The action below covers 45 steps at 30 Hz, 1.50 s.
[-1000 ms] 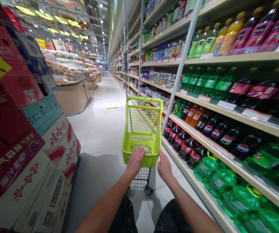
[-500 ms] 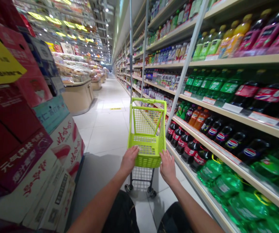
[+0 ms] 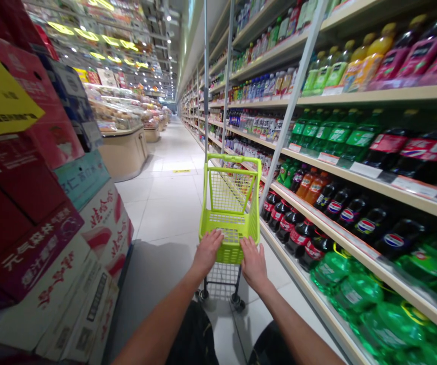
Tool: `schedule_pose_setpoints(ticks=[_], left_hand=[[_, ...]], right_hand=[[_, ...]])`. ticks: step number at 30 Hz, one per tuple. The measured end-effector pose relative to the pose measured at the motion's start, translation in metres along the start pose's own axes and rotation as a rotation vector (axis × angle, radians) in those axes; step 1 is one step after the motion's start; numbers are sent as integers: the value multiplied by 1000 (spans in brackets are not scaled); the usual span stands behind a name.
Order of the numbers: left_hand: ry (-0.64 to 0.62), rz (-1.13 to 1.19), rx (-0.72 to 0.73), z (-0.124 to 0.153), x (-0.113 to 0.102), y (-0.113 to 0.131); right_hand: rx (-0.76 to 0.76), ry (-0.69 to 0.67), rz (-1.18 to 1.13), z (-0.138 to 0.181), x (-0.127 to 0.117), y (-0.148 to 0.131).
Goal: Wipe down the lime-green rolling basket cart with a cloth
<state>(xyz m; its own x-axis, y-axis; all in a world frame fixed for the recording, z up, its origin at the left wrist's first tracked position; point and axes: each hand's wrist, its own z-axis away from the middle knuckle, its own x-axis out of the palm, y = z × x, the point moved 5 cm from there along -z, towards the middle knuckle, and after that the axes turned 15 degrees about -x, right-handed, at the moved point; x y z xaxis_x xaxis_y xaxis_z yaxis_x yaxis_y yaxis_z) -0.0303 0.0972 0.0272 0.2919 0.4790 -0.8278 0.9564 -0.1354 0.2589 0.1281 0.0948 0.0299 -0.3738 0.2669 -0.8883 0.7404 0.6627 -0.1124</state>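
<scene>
A small lime-green plastic shopping cart [image 3: 231, 190] stands upright on the tiled floor in front of me, its tall handle end away from me and its low basket end near. Over the left part of the near rim lies my left hand [image 3: 207, 249], its fingers curled over the edge. My right hand [image 3: 254, 261] grips the same rim on the right side, fingertips inside the basket. Both thumbs are hard to make out. No goods show in the basket. Black legs and wheels [image 3: 237, 302] are visible below.
Shelves of drink bottles [image 3: 366, 223] run along the right, close to the cart. Stacked drink cartons [image 3: 32, 223] with a yellow sign [image 3: 3, 96] stand at the left. Farther along the aisle [image 3: 165, 203], a display counter [image 3: 123, 152] stands on the left.
Both my hands have slid inward along the near rim, closer to each other. The cart has hardly moved.
</scene>
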Motion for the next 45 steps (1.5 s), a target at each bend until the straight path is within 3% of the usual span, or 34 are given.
schedule_pose_setpoints(ticks=[4,7,10,12,17,19,22,26,28,33,35,39,41,45], left_hand=[[-61,18,90,0,13,35],[-56,-14,82,1,3,16],[1,-70,-34,2,-13,-17],[21,-92,-77,1,-15,-18],[-36,-62,49,-2,13,45],[-61,-49,89,-3,17,55],[-74,-61,70,-3,7,28],[-17,-81,-72,-3,-12,-16],[-10,-46,-60,-1,-8,-10],[-30,29,113,1,16,41],[-36,16,129,0,14,34],[23,-12,29,-4,-7,-18],[53,-5,0,-3,-12,-31],[37,53,88,2,0,-5]], right_hand=[[-35,-10,-14,0,0,-2],[-38,-18,-9,4,-2,7],[-24,-2,-7,7,-1,9],[-1,6,-10,6,3,6],[16,-13,-26,3,6,0],[5,-32,-32,3,2,2],[11,-50,-35,5,-3,9],[32,-35,-48,4,-1,7],[50,-27,-50,3,2,4],[50,-36,-15,5,4,4],[40,-49,3,8,2,9],[45,-56,11,10,-2,14],[71,-50,11,10,-1,14],[109,-27,30,10,-1,13]])
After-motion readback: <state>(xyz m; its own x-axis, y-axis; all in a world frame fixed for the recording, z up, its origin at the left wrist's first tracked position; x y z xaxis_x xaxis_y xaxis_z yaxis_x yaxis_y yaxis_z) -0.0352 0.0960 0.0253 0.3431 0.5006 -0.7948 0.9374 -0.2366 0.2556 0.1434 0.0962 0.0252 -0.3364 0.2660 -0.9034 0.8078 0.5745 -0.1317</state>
